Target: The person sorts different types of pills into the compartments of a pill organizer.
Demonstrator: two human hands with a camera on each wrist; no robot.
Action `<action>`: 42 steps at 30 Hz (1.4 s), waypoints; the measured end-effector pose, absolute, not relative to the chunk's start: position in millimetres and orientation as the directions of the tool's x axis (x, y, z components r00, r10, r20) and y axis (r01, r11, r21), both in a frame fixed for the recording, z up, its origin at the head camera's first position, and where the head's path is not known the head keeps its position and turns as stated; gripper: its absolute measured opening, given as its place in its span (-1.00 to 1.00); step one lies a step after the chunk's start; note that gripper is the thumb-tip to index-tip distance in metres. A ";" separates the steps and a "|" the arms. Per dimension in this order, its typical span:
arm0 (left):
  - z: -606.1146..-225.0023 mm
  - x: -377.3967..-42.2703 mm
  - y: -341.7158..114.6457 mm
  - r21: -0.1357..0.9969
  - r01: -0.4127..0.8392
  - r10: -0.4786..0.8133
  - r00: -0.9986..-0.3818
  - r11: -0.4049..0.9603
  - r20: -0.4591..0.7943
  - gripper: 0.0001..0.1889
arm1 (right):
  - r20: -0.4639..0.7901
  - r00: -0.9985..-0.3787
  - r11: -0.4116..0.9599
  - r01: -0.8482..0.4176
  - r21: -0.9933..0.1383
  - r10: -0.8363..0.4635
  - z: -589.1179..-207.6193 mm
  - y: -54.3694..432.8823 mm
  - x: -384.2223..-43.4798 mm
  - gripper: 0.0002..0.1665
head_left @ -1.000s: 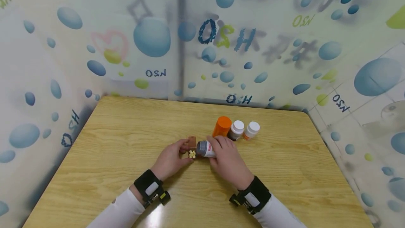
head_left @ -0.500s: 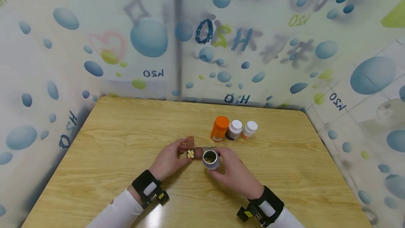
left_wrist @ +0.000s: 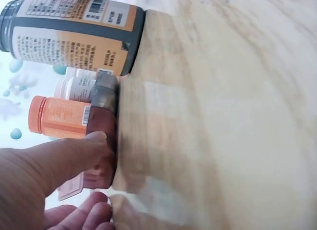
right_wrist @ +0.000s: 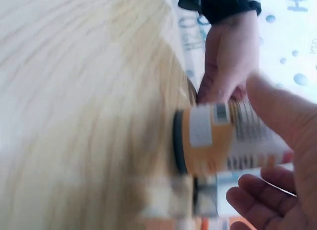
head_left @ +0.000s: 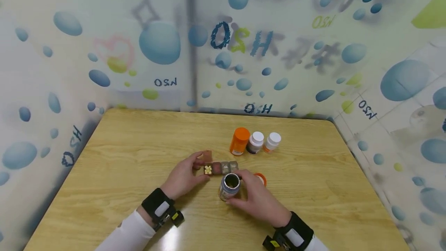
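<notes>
A small pill organizer (head_left: 216, 167) lies on the table, a row of brown and grey compartments. Its leftmost compartment has the lid (head_left: 207, 155) flipped back and is filled with pale yellow pills (head_left: 208, 169). My left hand (head_left: 182, 177) pinches that end, the thumb (left_wrist: 74, 158) on the near side and the fingers beyond. In front of the organizer's right end stands an uncapped pill bottle (head_left: 228, 189), its mouth upward and its inside dark. My right hand (head_left: 259, 200) grips this bottle between thumb and fingers. Its grey base is close over the table in the left wrist view.
Behind the organizer stand an orange bottle (head_left: 239, 141) and two white-capped bottles, one dark-bodied (head_left: 255, 143) and one white (head_left: 272, 142). An orange-rimmed cap (head_left: 261, 178) lies just behind my right hand. A patterned wall borders the table's (head_left: 146, 138) back edge.
The bottle in my right hand has gone from tipped sideways beside the filled compartment to upright, and come nearer and lower. The cap and the organizer's right end now show. My left hand keeps its place.
</notes>
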State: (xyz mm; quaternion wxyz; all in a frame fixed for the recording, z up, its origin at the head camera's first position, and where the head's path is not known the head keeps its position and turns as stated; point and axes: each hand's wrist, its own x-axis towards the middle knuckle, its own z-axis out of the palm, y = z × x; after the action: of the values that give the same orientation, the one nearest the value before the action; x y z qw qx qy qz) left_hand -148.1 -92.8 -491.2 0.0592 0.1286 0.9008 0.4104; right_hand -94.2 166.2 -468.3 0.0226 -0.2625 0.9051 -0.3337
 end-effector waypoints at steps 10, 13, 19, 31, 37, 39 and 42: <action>-462.7 -141.9 -92.4 0.772 0.220 0.254 -0.964 0.597 0.078 -0.03 | 0.202 -0.942 0.845 -0.330 -0.421 -0.267 -469.7 219.5 -104.4 0.03; -455.2 -129.7 -80.3 0.798 0.271 0.381 -0.923 0.539 0.057 0.02 | 0.128 -0.965 0.893 -0.260 -0.367 -0.228 -474.1 227.5 -104.7 0.04; -459.9 -112.5 -58.0 0.835 0.303 0.525 -0.851 0.460 0.019 -0.06 | 0.060 -0.968 0.902 -0.249 -0.353 -0.243 -480.5 227.9 -104.9 -0.11; -469.7 -105.8 -48.3 0.827 0.357 0.544 -0.836 0.435 0.074 -0.38 | 0.207 -0.831 0.716 -0.552 -0.428 -0.517 -434.3 196.0 -96.1 -0.26; -471.2 -105.9 -48.2 0.842 0.352 0.548 -0.832 0.408 0.082 -0.43 | 0.236 -0.777 0.649 -0.621 -0.439 -0.584 -411.7 184.8 -96.8 -0.14; -471.8 -106.1 -48.3 0.846 0.350 0.549 -0.831 0.402 0.083 -0.43 | 0.214 -0.760 0.624 -0.633 -0.459 -0.614 -407.0 181.7 -98.0 -0.11; -472.5 -106.5 -49.0 0.850 0.348 0.553 -0.829 0.396 0.082 -0.44 | 0.172 -0.723 0.591 -0.658 -0.466 -0.669 -402.4 177.2 -99.2 -0.15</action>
State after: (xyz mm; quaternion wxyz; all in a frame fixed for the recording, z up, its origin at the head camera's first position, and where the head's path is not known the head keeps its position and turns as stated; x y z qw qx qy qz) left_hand -106.5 -49.0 -472.5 0.1070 0.2720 0.8285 0.4776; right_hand -99.2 177.2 -402.4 0.0109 -0.3721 0.8919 -0.2566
